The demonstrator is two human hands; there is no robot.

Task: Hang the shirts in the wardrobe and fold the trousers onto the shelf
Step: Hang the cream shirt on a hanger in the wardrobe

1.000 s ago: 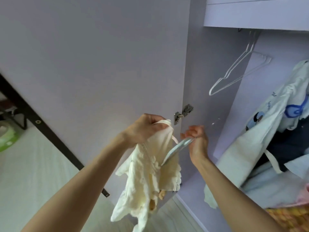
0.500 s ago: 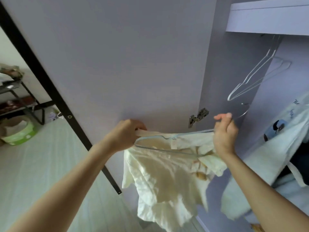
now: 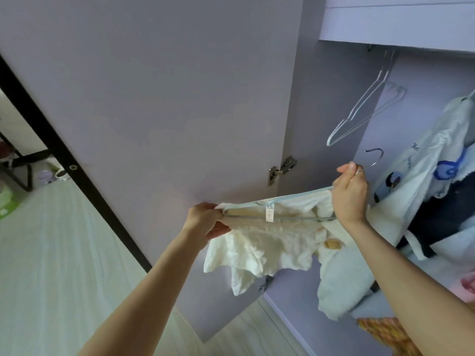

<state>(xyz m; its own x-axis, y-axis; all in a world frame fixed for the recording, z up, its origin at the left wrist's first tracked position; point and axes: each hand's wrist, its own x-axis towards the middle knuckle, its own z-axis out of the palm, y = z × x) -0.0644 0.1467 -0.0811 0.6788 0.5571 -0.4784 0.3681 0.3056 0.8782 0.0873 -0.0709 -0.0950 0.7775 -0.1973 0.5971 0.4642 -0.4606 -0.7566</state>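
A small cream shirt (image 3: 267,247) hangs over a pale blue hanger (image 3: 280,204) held level in front of the open wardrobe. My left hand (image 3: 205,222) pinches the shirt's shoulder and the hanger's left end. My right hand (image 3: 349,194) grips the hanger at its neck, with the metal hook (image 3: 372,160) sticking out past the fingers toward the wardrobe. A white label shows at the shirt's collar.
The lilac wardrobe door (image 3: 167,98) stands open at left. Two bare hangers (image 3: 359,111) hang under the top shelf (image 3: 395,24). A white printed garment (image 3: 426,165) hangs at right over dark and pale clothes. A yellow patterned cloth (image 3: 385,332) lies below.
The hanger has gone into the shirt and both hands have spread it out level. The hook now shows above my right hand, which has risen toward the wardrobe.
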